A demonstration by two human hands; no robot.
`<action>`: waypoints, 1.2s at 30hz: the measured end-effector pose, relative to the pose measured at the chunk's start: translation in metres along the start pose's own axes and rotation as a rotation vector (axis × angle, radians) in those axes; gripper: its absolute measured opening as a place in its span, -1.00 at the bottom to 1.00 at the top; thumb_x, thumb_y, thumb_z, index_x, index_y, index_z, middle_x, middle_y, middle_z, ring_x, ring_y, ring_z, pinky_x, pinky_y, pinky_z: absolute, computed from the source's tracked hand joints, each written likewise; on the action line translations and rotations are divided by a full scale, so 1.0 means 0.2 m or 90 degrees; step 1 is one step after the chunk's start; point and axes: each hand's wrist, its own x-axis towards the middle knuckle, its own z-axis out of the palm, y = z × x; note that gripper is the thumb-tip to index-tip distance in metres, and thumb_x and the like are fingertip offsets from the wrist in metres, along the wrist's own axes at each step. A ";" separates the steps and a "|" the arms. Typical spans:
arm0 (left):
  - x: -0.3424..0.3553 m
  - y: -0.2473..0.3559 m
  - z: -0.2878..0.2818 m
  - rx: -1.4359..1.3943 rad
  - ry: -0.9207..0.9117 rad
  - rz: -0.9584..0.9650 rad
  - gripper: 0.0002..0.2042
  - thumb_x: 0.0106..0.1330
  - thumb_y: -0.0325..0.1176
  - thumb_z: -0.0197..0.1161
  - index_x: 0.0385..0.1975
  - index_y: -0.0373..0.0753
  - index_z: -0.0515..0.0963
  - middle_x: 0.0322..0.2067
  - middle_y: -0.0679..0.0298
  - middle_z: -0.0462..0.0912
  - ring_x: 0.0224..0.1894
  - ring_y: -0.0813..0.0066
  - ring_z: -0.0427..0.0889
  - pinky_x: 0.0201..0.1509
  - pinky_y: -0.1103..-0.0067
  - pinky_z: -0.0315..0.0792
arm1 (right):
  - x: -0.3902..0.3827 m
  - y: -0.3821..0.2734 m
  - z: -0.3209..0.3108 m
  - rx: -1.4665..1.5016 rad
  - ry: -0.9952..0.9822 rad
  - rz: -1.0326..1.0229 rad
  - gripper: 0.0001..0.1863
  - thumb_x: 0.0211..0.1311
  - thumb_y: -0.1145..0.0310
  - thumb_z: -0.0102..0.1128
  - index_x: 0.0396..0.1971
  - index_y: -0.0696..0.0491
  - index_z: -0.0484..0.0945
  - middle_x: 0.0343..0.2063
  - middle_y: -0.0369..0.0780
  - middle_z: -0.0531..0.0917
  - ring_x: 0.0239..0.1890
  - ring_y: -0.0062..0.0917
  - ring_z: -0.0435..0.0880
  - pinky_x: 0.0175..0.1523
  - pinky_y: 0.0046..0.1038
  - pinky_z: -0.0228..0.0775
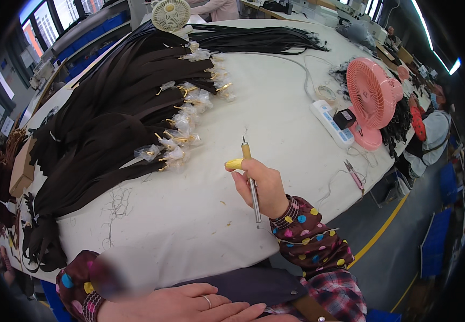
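Note:
My right hand (263, 185) is raised over the white table, closed around a slim pen-shaped metal tool (254, 199). The tool stands nearly upright, its thin dark tip pointing away from me and a yellow band below it. Yellow wrapping (234, 164) covers one fingertip of that hand. Down at the table's near edge, my left hand (184, 306) lies flat with its fingers stretched out, over dark cloth (238, 284) at my lap. Left of the right hand lies a large heap of dark brown straps (120, 118), their ends carrying gold-coloured pieces in clear plastic wraps (181, 137).
A pink fan (372, 94) stands at the right beside a white power strip (331, 124) with a black plug. Pink-handled snips (355, 176) lie near the right edge. Black straps (254, 37) and a cream fan (171, 14) are at the far side. Loose threads (115, 209) lie on the table.

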 end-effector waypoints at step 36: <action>-0.54 -0.42 -0.02 0.320 0.424 -0.166 -0.66 0.12 -0.37 0.31 -0.05 -0.13 0.58 -0.29 0.32 0.60 -0.32 0.37 0.59 -0.30 0.56 0.50 | 0.05 -0.02 0.18 -0.103 -0.070 0.057 -0.75 0.11 0.65 0.20 -0.20 0.09 0.54 -0.40 -0.20 0.66 -0.62 -0.53 0.55 -0.49 -0.56 0.38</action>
